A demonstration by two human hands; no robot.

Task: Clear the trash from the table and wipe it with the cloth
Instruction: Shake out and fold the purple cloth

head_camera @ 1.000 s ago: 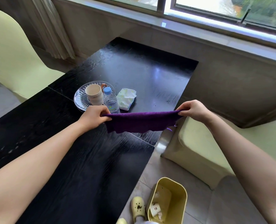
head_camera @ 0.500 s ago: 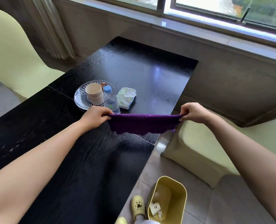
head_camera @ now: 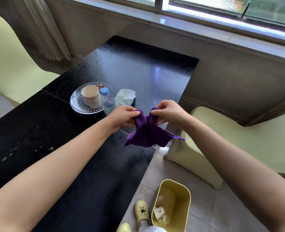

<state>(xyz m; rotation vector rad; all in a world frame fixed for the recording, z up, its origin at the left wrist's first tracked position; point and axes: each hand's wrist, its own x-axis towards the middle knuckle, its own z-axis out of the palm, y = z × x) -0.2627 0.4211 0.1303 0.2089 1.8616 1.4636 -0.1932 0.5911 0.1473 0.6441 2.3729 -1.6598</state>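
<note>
I am pinching the cloth (head_camera: 148,133) in left hand (head_camera: 121,117) and right hand (head_camera: 169,113) over the table (head_camera: 138,72); trash (head_camera: 160,213) is sitting in the bin (head_camera: 180,206) beside it; wiping looks unstarted

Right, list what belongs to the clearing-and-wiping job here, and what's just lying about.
Job: purple cloth, gripped by left hand and right hand; black table; yellow bin holding trash.
Lying about: glass plate, cup, water bottle, wipes pack, pale chairs.

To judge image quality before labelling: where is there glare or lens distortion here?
Head view: daylight overexposes the window sill; a bluish glare patch lies on the black table; the wide-angle lens curves the sill line; the purple cloth is sharp.
</note>
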